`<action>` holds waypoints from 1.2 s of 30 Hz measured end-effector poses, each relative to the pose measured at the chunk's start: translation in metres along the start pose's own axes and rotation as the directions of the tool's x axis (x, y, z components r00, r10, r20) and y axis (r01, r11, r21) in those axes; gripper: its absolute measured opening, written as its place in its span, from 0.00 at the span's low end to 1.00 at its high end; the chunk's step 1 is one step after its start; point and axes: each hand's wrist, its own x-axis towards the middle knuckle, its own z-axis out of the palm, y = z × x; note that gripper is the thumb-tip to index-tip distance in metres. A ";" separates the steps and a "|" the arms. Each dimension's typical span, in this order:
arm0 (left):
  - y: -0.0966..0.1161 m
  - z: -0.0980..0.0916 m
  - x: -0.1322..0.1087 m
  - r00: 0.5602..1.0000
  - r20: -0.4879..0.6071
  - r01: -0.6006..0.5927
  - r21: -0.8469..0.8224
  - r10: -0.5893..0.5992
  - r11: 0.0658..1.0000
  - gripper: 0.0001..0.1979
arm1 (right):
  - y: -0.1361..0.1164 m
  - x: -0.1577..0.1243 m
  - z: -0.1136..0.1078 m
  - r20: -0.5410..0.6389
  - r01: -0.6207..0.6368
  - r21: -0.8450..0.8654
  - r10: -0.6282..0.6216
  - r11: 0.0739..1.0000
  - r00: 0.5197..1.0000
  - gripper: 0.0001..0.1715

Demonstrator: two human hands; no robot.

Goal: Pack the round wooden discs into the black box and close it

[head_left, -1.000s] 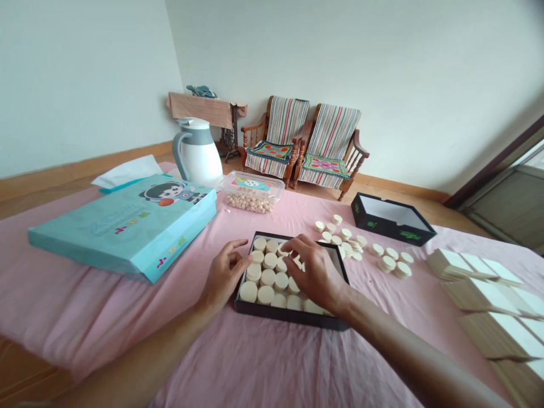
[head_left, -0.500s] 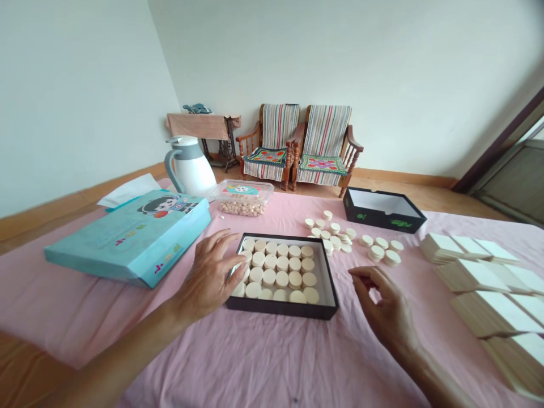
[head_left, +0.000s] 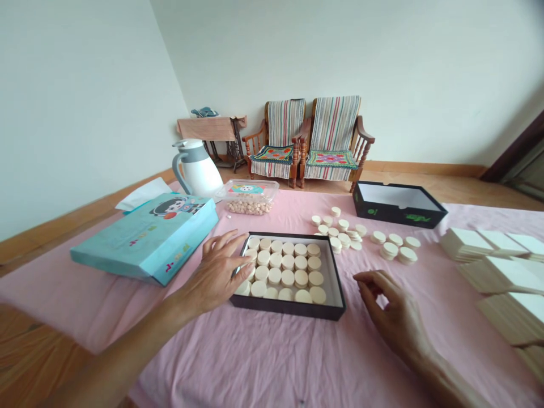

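Left hand [head_left: 215,275]: fingers spread, holding nothing, over the black tray's [head_left: 289,307] left rim, hiding some cream discs [head_left: 288,277].
Right hand [head_left: 393,306]: half-curled, empty, right of the tray, open pink cloth [head_left: 255,351] around it.

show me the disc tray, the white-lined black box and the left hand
disc tray [head_left: 285,309], head view, front wall
white-lined black box [head_left: 397,215], head view, front wall
left hand [head_left: 215,273], head view, back of hand

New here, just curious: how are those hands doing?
Left hand at rim of black rectangular box, against round cream discs. Right hand empty above pink cloth. Nothing in the way.
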 end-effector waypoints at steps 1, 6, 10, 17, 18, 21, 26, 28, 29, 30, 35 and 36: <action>-0.001 0.000 -0.001 1.000 0.003 -0.012 -0.014 0.012 1.000 0.16 | -0.001 0.000 0.000 0.003 -0.003 -0.007 0.003 1.000 1.000 0.06; -0.002 -0.005 -0.003 0.998 -0.054 0.020 -0.118 -0.026 0.993 0.12 | -0.002 0.000 0.000 0.030 -0.015 -0.025 0.016 1.000 0.999 0.06; 0.001 -0.011 -0.002 0.999 -0.042 0.016 -0.056 -0.019 0.998 0.10 | 0.001 -0.001 0.001 0.052 -0.024 -0.025 0.026 0.999 0.998 0.06; 0.005 -0.014 -0.002 0.999 0.029 -0.025 0.003 0.025 1.000 0.14 | 0.001 0.000 0.001 0.073 -0.039 -0.021 0.041 0.999 0.996 0.07; 0.005 -0.013 -0.002 0.999 0.028 -0.026 0.000 0.026 1.000 0.14 | 0.001 0.000 0.001 0.074 -0.043 -0.020 0.044 0.999 0.996 0.07; 0.003 -0.013 -0.005 0.999 0.033 -0.023 -0.019 0.023 1.000 0.13 | 0.001 0.000 0.001 0.087 -0.049 -0.020 0.051 0.999 0.995 0.07; 0.001 -0.012 -0.008 0.999 0.042 -0.005 -0.058 0.007 0.998 0.13 | 0.001 0.000 0.001 0.098 -0.047 -0.028 0.050 0.998 0.994 0.08; 0.001 -0.011 -0.007 0.999 0.035 0.010 -0.070 -0.008 0.997 0.13 | 0.002 -0.001 0.002 0.094 -0.048 -0.032 0.050 0.998 0.994 0.08; 0.001 -0.011 -0.006 1.000 0.021 0.018 -0.073 -0.016 0.997 0.14 | 0.003 -0.001 0.002 0.094 -0.048 -0.033 0.051 0.998 0.994 0.08; 0.001 -0.010 -0.005 1.000 0.001 0.021 -0.074 -0.021 0.997 0.16 | 0.004 -0.002 0.003 0.097 -0.050 -0.033 0.052 0.998 0.994 0.08; -0.002 -0.006 0.004 1.000 -0.028 -0.008 -0.042 0.007 0.999 0.17 | 0.009 -0.003 0.006 0.123 -0.061 -0.013 0.062 0.998 0.990 0.09; -0.002 -0.005 0.006 1.000 -0.012 -0.012 -0.038 0.011 0.999 0.17 | 0.010 -0.003 0.006 0.124 -0.063 -0.013 0.064 0.998 0.990 0.09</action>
